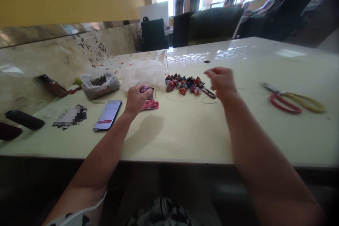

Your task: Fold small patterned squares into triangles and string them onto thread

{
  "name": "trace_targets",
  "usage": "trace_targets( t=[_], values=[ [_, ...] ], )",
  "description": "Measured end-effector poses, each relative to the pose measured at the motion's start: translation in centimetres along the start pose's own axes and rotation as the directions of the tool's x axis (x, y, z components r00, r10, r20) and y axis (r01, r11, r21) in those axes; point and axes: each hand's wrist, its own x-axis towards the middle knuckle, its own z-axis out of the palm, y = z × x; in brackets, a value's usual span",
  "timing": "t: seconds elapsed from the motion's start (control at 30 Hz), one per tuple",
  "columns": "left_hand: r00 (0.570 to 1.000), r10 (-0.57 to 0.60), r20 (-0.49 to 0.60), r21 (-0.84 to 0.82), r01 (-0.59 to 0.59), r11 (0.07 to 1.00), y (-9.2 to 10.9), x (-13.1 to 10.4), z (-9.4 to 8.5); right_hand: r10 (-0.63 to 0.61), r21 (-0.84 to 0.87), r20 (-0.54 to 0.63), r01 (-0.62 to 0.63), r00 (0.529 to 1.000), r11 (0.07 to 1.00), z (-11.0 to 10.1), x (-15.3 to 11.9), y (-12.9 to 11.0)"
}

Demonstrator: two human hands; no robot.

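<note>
My left hand (138, 99) pinches a small purple patterned piece of fabric (148, 91) above the table. Just beneath it lies a red and pink strip of cloth (150, 105). A thin dark thread runs from the fabric toward the right. My right hand (221, 81) is raised farther right, fingers pinched together and slightly blurred; anything between the fingertips is too small to make out. Between the hands sits a cluster of small, colourful folded fabric pieces (182, 84). Beside them, near my right wrist, rests a pair of thread snips (208, 93).
Large scissors (286, 100) with red and yellow handles lie at right. To the left are a phone (108, 114), a pile of fabric scraps (81, 114), a bag of dark bits (99, 86), a brown bottle (54, 86) and dark thread spools (25, 119). Chairs (217, 24) stand behind the table.
</note>
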Motion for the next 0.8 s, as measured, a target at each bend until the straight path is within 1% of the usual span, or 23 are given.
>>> trace_targets(
  t=[0.03,0.07,0.1,0.13,0.17,0.2,0.23,0.3,0.33,0.4,0.47,0.57,0.7,0.77,0.8],
  values=[
    [1.0,-0.01,0.013,-0.019,0.011,1.0,0.1,-0.1,0.2,0.064,0.046,0.033,-0.065,0.997,0.997,1.9,-1.0,-0.9],
    [0.999,-0.026,0.027,-0.042,0.027,0.999,0.2,-0.3,0.3,0.109,0.098,0.154,-0.125,0.982,0.987,3.7,-2.0,-1.9],
    [0.998,-0.045,0.041,-0.07,0.048,0.996,0.3,-0.4,0.5,0.132,0.134,0.313,-0.181,0.941,0.974,5.3,-3.2,-2.8],
    [0.996,-0.067,0.055,-0.102,0.072,0.992,0.5,-0.6,0.7,0.15,0.145,0.437,-0.234,0.887,0.961,6.6,-4.4,-3.5],
    [0.994,-0.087,0.069,-0.134,0.096,0.986,0.6,-0.7,0.9,0.164,0.148,0.52,-0.278,0.838,0.949,7.8,-5.5,-4.1],
    [0.991,-0.104,0.082,-0.164,0.116,0.98,0.8,-0.9,1.1,0.174,0.151,0.581,-0.315,0.795,0.937,8.7,-6.4,-4.4],
    [0.989,-0.116,0.096,-0.189,0.132,0.973,0.9,-1.0,1.2,0.183,0.155,0.62,-0.347,0.763,0.925,9.3,-7.1,-4.5],
    [0.985,-0.127,0.113,-0.214,0.149,0.965,1.0,-1.1,1.4,0.194,0.17,0.674,-0.405,0.713,0.898,10.1,-8.0,-4.3],
    [0.987,-0.124,0.105,-0.219,0.145,0.965,0.9,-1.1,1.4,0.195,0.177,0.698,-0.43,0.689,0.885,10.1,-8.1,-4.1],
    [0.994,-0.097,0.041,-0.225,0.104,0.969,0.7,-0.9,1.3,0.194,0.188,0.732,-0.467,0.654,0.864,9.8,-7.8,-3.7],
    [0.997,-0.056,-0.055,-0.232,0.041,0.972,0.4,-0.3,0.9,0.194,0.19,0.743,-0.481,0.64,0.856,9.1,-7.0,-3.5],
    [0.988,-0.015,-0.156,-0.219,-0.02,0.976,-0.3,0.8,0.1,0.23,0.158,0.725,-0.481,0.65,0.862,7.4,-5.5,-3.3],
    [0.97,-0.008,-0.243,-0.179,-0.037,0.983,-1.1,1.9,-0.8,0.286,0.09,0.681,-0.465,0.674,0.881,5.0,-3.9,-3.1],
    [0.964,0.0,-0.265,-0.175,-0.048,0.983,-1.5,2.1,-1.1,0.31,0.071,0.663,-0.47,0.681,0.88,4.1,-3.4,-3.1],
    [0.963,0.002,-0.268,-0.177,-0.051,0.983,-1.6,2.2,-1.2,0.323,0.076,0.641,-0.476,0.696,0.876,3.8,-3.2,-3.1]
  ],
)
